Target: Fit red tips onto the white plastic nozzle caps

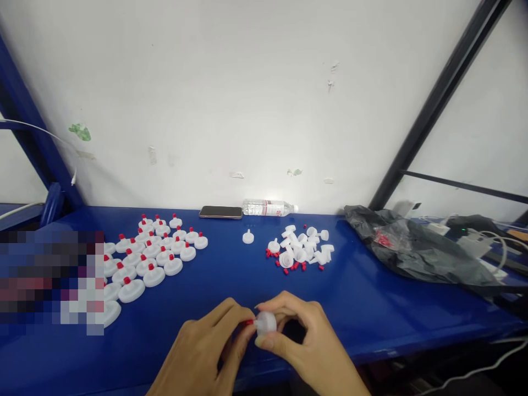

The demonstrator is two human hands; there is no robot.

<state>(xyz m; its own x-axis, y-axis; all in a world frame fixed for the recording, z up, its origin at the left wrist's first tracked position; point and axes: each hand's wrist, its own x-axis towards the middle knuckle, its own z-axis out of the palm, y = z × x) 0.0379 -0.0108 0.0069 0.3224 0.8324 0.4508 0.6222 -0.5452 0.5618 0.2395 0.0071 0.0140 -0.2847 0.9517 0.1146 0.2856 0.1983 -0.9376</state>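
Between thumb and fingers, my right hand (307, 338) grips a white plastic cap with a nozzle (266, 323), its narrow end turned left. My left hand (210, 344) pinches a small red tip (249, 322) at the nozzle's end; whether the tip is seated on it I cannot tell. Beyond my hands lies a loose pile of white nozzle caps (301, 247) without tips, with several small red tips (295, 266) scattered around its near side. One bare white cap (248, 237) stands upright by itself. To the left, several white caps with red tips (153, 275) stand upright in rows.
Along the wall lie a phone (220, 212) and a plastic bottle (268, 208) on its side. A dark plastic bag (396, 258) with a clear bag of red pieces (385, 238) covers the right side of the blue table (214, 280). Frame posts rise at both sides.
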